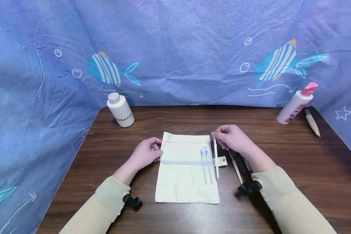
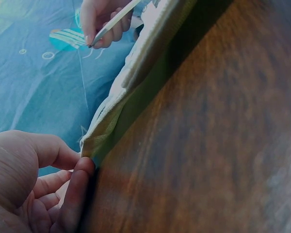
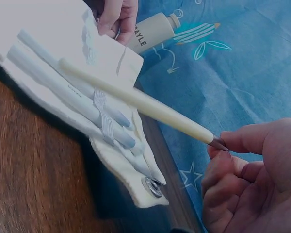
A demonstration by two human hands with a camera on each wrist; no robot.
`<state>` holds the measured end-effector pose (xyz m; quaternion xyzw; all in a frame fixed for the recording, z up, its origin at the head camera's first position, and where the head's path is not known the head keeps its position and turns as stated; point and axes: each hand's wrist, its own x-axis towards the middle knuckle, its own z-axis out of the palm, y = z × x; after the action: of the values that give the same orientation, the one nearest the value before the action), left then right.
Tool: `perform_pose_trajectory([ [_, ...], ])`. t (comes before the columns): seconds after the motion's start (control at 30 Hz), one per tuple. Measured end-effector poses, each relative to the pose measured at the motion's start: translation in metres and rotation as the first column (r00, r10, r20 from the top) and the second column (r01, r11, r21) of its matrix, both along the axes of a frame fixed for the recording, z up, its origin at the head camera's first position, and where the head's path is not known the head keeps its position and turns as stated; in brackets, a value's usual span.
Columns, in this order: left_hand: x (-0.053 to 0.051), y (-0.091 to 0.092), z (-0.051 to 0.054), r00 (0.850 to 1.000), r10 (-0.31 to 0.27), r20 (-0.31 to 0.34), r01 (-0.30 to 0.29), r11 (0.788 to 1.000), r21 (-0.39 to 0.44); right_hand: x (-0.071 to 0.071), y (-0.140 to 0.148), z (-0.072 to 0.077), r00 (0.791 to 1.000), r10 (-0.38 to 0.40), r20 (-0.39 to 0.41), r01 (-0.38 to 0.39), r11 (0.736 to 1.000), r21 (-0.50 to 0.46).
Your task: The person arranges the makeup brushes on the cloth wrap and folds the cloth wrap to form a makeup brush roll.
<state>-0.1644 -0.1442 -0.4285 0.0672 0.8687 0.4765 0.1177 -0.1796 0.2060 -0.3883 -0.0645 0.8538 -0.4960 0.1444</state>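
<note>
A white fabric tool roll (image 1: pixel 181 177) lies unrolled, with two slim white-handled tools (image 1: pixel 204 169) with blue-grey ends tucked under its elastic band (image 1: pixel 178 162). My left hand (image 1: pixel 146 152) pinches the roll's left edge between thumb and index finger, plainly seen in the left wrist view. At the other side, my right hand (image 1: pixel 229 138) pinches the dark, narrow end of a slim cream-handled tool (image 3: pixel 150 104). The handle points back toward me, over the roll's right edge in the head view. Whatever tip it has is hidden by the fingertips.
A snap tab (image 1: pixel 222 161) sticks out from the roll's right side. Near my right forearm lie a wooden-handled tool (image 1: pixel 236 169) and a dark one (image 1: pixel 247 165). A white bottle (image 1: pixel 121 110), a pink-topped pump bottle (image 1: pixel 293 105) and a cream tool (image 1: pixel 312 123) are farther back.
</note>
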Motion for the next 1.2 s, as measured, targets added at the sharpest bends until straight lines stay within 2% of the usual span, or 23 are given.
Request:
perform_pose_trajectory([
  [0.33, 0.001, -0.001, 0.000, 1.000, 0.004, -0.005, -0.004, 1.000, -0.008, 0.002, -0.004, 0.000, 0.996, 0.000, 0.094, 0.010, 0.994, -0.110],
  [0.7, 0.001, 0.000, 0.000, 1.000, 0.001, -0.007, -0.001, 1.000, -0.008, 0.000, -0.008, -0.011, 0.997, -0.003, 0.081, 0.021, 0.976, -0.215],
  [1.2, 0.001, 0.000, 0.001, 1.000, 0.003, -0.011, -0.004, 1.000, -0.010, 0.000, -0.012, -0.016, 0.996, -0.012, 0.090, 0.033, 0.971, -0.236],
])
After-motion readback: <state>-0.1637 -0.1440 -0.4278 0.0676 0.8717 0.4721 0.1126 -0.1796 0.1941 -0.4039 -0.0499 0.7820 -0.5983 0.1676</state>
